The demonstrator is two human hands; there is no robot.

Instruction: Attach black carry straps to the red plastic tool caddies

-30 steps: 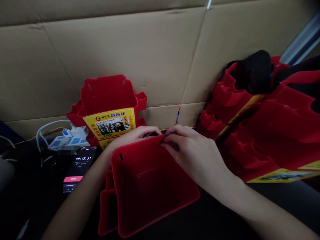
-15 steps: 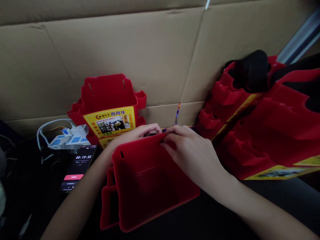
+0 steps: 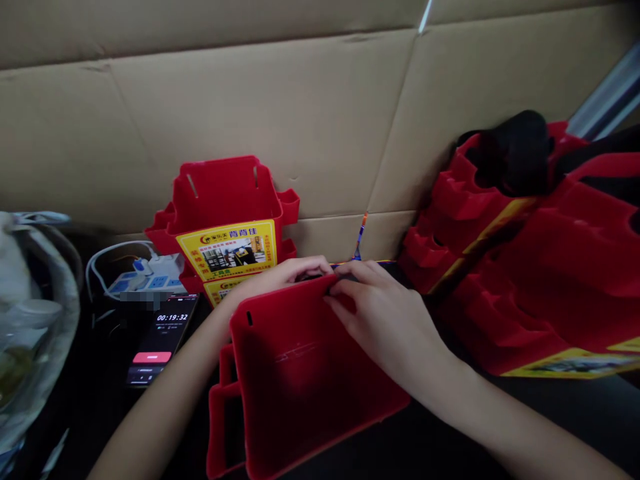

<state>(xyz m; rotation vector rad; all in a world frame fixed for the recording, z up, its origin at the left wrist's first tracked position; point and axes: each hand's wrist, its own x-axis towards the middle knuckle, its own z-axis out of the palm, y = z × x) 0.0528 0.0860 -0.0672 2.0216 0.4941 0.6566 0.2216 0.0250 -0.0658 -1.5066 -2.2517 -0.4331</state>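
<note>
With right grip (image 3: 383,313) pinching the top rim (image 3: 280,292) of the box (image 3: 320,373) at lower centre of frame, hold of left grip (image 3: 296,267) hidden, should handle light, stiff, slippery, best taken there.

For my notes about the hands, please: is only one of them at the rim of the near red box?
No, the left hand and the right hand are both at the upper rim of the near red box.
</note>
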